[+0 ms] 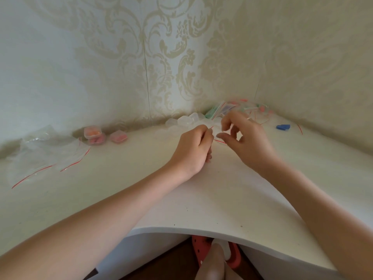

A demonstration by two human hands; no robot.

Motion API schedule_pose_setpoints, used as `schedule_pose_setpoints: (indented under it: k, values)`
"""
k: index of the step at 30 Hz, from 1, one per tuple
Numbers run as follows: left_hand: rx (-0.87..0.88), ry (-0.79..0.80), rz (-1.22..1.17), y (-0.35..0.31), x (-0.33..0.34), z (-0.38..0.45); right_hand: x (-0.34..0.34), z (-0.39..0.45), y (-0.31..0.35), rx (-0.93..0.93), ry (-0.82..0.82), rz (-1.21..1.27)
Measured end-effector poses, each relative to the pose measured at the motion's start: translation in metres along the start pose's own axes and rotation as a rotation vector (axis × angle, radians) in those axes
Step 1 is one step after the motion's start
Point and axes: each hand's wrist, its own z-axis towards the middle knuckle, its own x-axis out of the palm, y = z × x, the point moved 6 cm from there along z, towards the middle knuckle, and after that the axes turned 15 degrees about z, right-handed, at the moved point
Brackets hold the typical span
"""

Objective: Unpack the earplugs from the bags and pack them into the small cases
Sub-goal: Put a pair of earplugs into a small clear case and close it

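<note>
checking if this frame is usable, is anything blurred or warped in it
Head view: the right hand is smeared by motion blur, the left hand sharper; the pile of bags in the corner is soft; wide-angle lens bends the desk edge; light is soft and even, no glare.

Lighting: soft, even daylight; faint shadows. Right hand [245,136] motion-blurred. Wide-angle distortion bows worktop [201,199] edge. Slightly hazy overall.

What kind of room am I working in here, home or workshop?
Most likely a home. Patterned wallpaper covers both walls, the white desk is built into the corner with a curved front edge, and a slipper shows on the wooden floor below.
</note>
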Motion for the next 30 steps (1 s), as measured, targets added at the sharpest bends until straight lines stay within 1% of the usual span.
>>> schedule_pose_setpoints:
  k: [3,4,6,7,11,13,15,18,20,23,27,30]
  values:
    - [0.034,-0.025,0.022,-0.003,0.000,-0.002,0.003,-0.001,0.006,-0.108,0.059,-0.206]
    - [0.054,-0.036,0.031,-0.004,-0.001,-0.003,0.005,-0.003,0.006,-0.109,0.074,-0.280]
    - [0.128,-0.043,0.074,-0.009,0.000,-0.005,0.008,-0.003,0.001,-0.028,0.105,-0.359]
    - [0.177,-0.035,0.110,-0.012,0.001,-0.006,0.010,-0.003,-0.001,0.028,0.123,-0.339]
    - [0.345,-0.033,0.198,-0.020,0.004,-0.013,0.016,-0.006,-0.008,0.227,0.146,-0.074]
    - [0.388,-0.043,0.202,-0.024,0.005,-0.016,0.016,-0.006,-0.010,0.286,0.155,-0.024]
    - [0.338,-0.108,0.124,-0.022,-0.002,-0.014,0.013,-0.004,-0.013,0.306,0.142,0.031]
    - [0.090,-0.263,-0.052,-0.004,-0.018,-0.004,0.008,-0.001,-0.020,0.362,0.093,0.156]
    - [-0.045,-0.294,-0.093,0.007,-0.023,0.001,0.006,-0.001,-0.020,0.362,0.082,0.227]
    - [-0.131,-0.207,-0.172,0.016,-0.016,0.006,0.009,-0.001,-0.010,0.345,0.109,0.352]
    - [-0.171,-0.126,-0.328,0.022,-0.008,0.011,0.015,-0.004,-0.006,0.358,0.192,0.359]
    - [-0.249,-0.091,-0.432,0.029,-0.003,0.013,0.015,-0.004,-0.006,0.371,0.196,0.400]
